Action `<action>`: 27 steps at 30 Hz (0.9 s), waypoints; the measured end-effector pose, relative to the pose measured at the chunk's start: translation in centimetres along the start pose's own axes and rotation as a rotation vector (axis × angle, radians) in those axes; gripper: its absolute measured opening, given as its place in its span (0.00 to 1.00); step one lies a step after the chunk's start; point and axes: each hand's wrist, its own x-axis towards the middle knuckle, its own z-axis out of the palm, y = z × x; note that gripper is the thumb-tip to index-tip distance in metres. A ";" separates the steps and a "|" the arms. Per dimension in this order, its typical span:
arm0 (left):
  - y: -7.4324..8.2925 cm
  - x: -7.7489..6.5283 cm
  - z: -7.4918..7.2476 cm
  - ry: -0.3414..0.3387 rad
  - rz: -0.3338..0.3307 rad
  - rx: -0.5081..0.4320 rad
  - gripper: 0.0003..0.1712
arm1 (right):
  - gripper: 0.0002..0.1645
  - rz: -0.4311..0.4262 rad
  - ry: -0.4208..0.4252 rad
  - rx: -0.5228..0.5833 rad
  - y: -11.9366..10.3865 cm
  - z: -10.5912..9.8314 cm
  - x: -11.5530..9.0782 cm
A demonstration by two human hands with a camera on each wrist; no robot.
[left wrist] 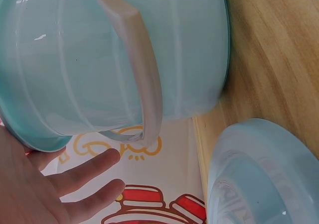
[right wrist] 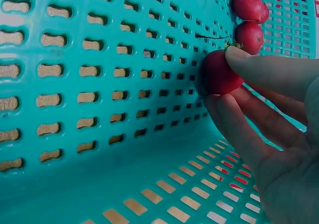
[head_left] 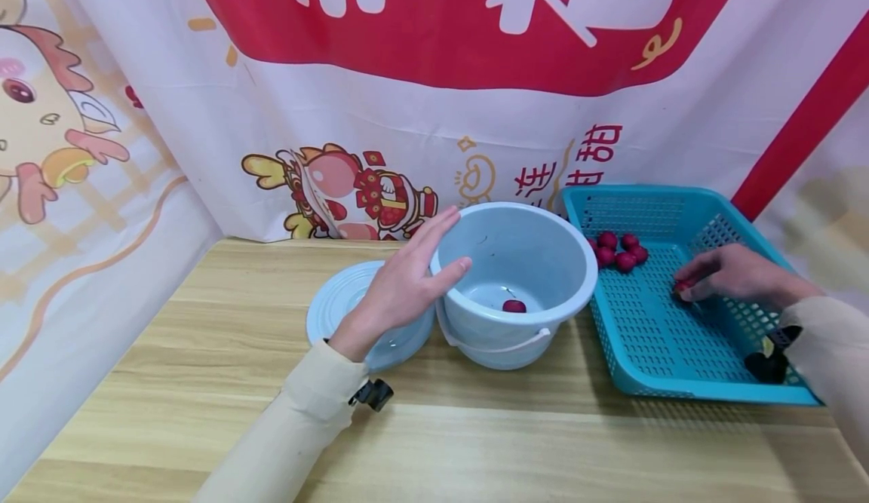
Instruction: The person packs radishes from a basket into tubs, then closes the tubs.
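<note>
My left hand [head_left: 407,280] lies against the left rim of a light blue bucket [head_left: 543,250], its fingers straight. In the left wrist view the fingers spread beside the bucket's wall [left wrist: 45,69] and its pale handle [left wrist: 147,79]. One red radish [head_left: 514,306] lies on the bucket's bottom. Over at the right, my right hand [head_left: 736,273] is inside a teal perforated basket [head_left: 652,352]. Its thumb and fingers pinch a round red radish [right wrist: 219,73] low against the basket's mesh floor. Several more radishes [head_left: 624,262] cluster at the basket's back left.
A light blue round lid [head_left: 339,307] lies on the wooden table [head_left: 204,352], left of the bucket and partly behind the left hand. A printed cloth [head_left: 380,133] hangs along the table's back edge. The basket stands close to the bucket's right side.
</note>
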 end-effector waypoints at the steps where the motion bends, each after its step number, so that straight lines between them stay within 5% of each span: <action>1: 0.0 0.0 0.0 0.001 0.000 0.002 0.45 | 0.32 0.001 0.002 -0.005 0.0 0.0 0.0; 17: 0.1 -0.1 0.0 0.002 -0.002 0.003 0.45 | 0.32 -0.060 0.116 0.040 -1.6 -0.6 -0.3; 27: 0.0 -0.1 0.1 0.005 -0.003 -0.001 0.45 | 0.38 -0.094 0.225 0.066 -4.7 -1.0 -0.8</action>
